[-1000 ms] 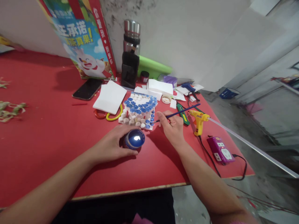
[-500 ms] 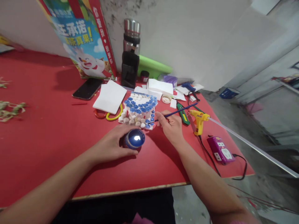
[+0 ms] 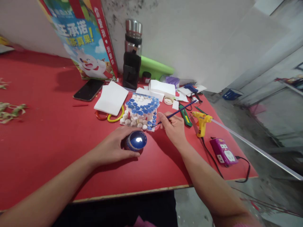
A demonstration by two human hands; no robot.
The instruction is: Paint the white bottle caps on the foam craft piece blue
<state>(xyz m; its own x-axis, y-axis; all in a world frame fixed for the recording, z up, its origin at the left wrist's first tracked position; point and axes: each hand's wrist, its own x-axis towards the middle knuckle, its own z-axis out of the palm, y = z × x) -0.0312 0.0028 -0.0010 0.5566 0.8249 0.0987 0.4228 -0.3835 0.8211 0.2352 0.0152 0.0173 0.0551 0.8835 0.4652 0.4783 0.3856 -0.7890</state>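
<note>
The red surface (image 3: pixel 71 176) stands against a smudged pale wall (image 3: pixel 189 41), with a grey concrete floor (image 3: pixel 196 205) showing beyond its right edge; a tall flask (image 3: pixel 132 56) and a printed bag (image 3: pixel 87 44) stand along the back. Compared with the previous frame, the paintbrush (image 3: pixel 176 112) slants more steeply, its bristles shifted slightly right, while the left hand (image 3: pixel 115 146) keeps its grip around the jar of blue paint (image 3: pixel 136 141). The right hand (image 3: pixel 175 127) has the brush pinched in its grip, tip at the model's lower right corner. The model (image 3: pixel 142 110), lying beyond the jar, is studded with round pieces, many blue, others white or greyish.
</note>
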